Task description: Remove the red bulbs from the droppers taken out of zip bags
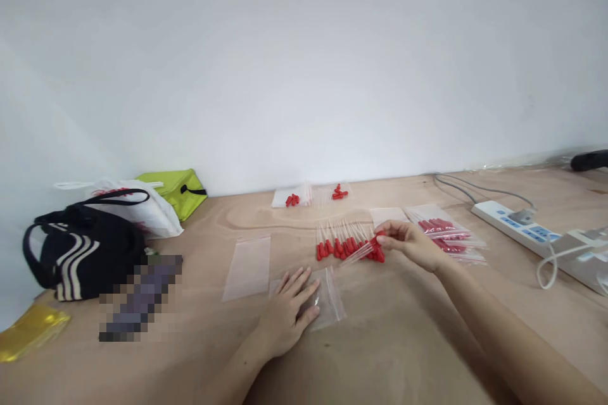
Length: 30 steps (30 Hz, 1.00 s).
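My left hand lies flat, fingers spread, on a clear zip bag on the table. My right hand pinches glass droppers by their red bulbs; their clear tubes slant down to the left. How many it holds I cannot tell. Just behind and beneath them, a row of droppers lies with red bulbs toward me and tubes pointing to the wall. Another flat clear zip bag rests left of my left hand. Beyond my right hand, filled bags of red-bulbed droppers are stacked.
Near the wall lie more red bulbs and a bag with red-bulbed droppers. A white power strip with cables is at right. A black bag, white plastic bag, green bag and yellow packet sit left.
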{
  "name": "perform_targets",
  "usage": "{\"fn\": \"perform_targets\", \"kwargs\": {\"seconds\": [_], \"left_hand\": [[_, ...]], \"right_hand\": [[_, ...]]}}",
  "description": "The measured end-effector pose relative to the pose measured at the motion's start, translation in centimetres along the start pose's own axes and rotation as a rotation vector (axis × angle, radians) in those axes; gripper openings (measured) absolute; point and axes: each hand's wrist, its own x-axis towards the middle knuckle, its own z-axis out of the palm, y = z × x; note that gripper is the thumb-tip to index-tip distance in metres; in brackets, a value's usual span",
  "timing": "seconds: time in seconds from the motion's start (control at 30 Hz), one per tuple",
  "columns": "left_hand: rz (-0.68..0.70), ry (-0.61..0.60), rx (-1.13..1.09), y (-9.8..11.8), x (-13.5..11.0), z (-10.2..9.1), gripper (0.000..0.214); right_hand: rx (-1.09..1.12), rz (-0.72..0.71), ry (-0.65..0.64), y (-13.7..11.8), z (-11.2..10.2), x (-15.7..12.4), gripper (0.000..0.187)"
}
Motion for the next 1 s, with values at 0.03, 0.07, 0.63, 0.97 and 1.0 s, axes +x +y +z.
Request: {"fn": "perform_targets", "kwargs": {"seconds": [0.03, 0.07, 0.63, 0.97, 1.0], "left_hand": [[-0.026, 0.028, -0.033, -0.1, 0.1, -0.1, 0.044], [-0.06, 0.071, -0.069, -0.2, 0.2, -0.2, 0.043], [-0.241, 0.328, 0.094, -2.0, 0.7, -0.9, 0.018], [-0.829, 0.65, 0.013, -5.1, -0.9, -4.4, 0.012], [-0.885, 0.634, 0.036, -5.6, -1.0, -4.6, 0.012]], "right_hand": [[0.015, 0.002, 0.064, -0.2, -0.6, 0.1, 0.037], [0.029, -0.004, 0.128, -0.3, -0.9, 0.2, 0.037], [-0.777, -0.58, 0.189, 3.4, 7.6, 2.5, 0.024], [-1.075, -0.525, 0.284, 3.1, 8.5, 1.0, 0.023], [-1.073, -0.523, 0.308, 3.1, 8.7, 1.0, 0.022]]}}
